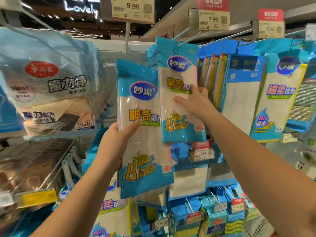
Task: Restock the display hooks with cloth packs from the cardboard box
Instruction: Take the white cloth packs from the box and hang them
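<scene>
Left hand (114,141) wrapped around left edge of a blue-and-white cloth pack (145,134), thumb across the front face, remaining fingers hidden behind; pack held upright, in front of the display, lower and nearer than the hung stock. Right hand (193,100) raised to a second identical cloth pack (179,93), thumb and index finger spread on its clear front, other fingers curled at the pack's right edge. Top of that second pack sits at the tip of a display hook (188,39); whether the hang hole is fully threaded cannot be told. More packs of the same kind hanging directly behind it. To the right, colourful striped cloth packs (213,77) and a white cloth pack with yellow border (280,98) on neighbouring hooks. To the left, large clear bag of cloths with red oval logo (51,86). Price tag 9.99 (132,8) and price tag 7.99 (213,19) overhead. Cardboard box out of frame.
</scene>
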